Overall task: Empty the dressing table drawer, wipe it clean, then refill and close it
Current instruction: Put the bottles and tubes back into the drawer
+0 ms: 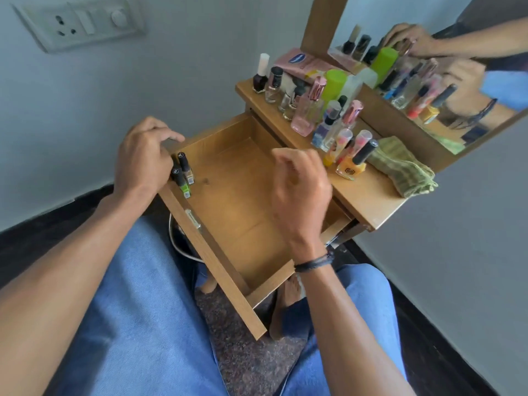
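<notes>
Your jeans (143, 310) fill the foreground, and the drawer (243, 195) stands pulled out over your knees. Your left hand (140, 158) sits on its front left corner with the fingers curled over the rim, just above two small bottles (183, 172) standing inside. Your right hand (300, 190) hovers over the drawer, fingers loosely curled and holding nothing. Beyond, on the tabletop (363, 195), a crowd of bottles (323, 110) stands beside a folded green cloth (405, 167), below the mirror (428, 81).

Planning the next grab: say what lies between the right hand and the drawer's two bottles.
Head view: only bare drawer floor separates right hand from bottles.
</notes>
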Motion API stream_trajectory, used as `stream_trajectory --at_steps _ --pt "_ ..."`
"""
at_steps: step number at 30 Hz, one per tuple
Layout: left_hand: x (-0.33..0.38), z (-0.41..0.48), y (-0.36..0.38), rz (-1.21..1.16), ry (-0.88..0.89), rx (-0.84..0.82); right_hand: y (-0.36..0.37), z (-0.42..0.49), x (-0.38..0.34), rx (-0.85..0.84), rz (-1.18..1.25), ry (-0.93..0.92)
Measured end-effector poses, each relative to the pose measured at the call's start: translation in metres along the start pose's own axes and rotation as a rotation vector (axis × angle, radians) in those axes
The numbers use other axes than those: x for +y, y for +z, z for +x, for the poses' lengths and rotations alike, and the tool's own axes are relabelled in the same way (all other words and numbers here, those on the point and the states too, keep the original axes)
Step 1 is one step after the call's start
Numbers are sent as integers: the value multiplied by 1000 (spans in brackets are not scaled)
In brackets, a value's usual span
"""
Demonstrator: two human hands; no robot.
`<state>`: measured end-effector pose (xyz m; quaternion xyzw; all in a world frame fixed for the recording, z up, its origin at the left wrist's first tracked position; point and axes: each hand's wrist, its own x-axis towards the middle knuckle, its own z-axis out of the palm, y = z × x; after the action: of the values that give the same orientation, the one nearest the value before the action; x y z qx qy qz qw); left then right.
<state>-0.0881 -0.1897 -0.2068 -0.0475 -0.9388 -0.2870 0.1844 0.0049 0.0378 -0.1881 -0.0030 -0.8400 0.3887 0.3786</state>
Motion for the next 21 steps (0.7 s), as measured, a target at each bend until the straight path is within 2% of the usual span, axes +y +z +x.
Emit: stream_trajectory --at_steps 4,6,8,11,17,21 --pt "55 -4 -9 -106 113 129 -49 16 14 357 -91 -4" --pt "92 -10 -8 -201 219 153 -66 21 25 426 -77 79" --pt "127 -19 -3 -301 286 127 -77 26 34 374 -40 207" --pt "166 -34 10 -427 290 39 -84 26 39 202 -33 322" --pt "191 -53 29 -585 91 -192 -83 20 41 20 -56 448" --pt "191 -60 39 -605 -12 -335 -83 17 45 -2 -72 483"
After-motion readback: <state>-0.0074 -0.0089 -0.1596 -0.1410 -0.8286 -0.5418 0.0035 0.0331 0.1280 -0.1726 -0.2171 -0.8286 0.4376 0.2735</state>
